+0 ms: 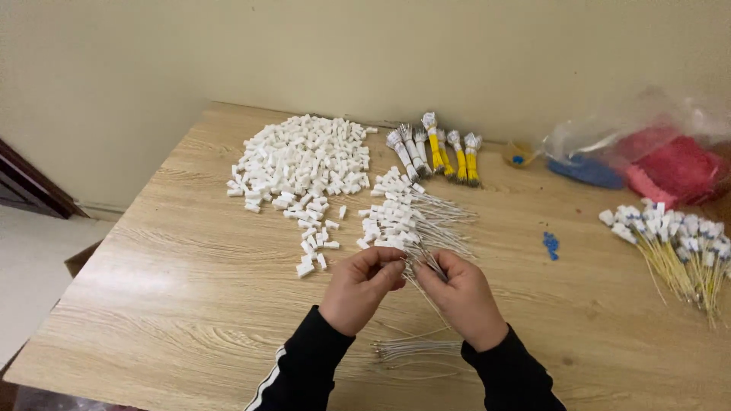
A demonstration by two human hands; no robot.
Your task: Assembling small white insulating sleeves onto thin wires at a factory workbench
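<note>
Pinching thin wires [421,268] between hands [415,288]

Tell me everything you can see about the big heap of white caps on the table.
The white caps are many small, blocky pieces that look like plastic, lying loose in a wide heap on the far left part of the wooden table. A thin trail of strays runs from the heap toward the left hand. No hand touches it. Finished white wires lie just to its right.
</note>
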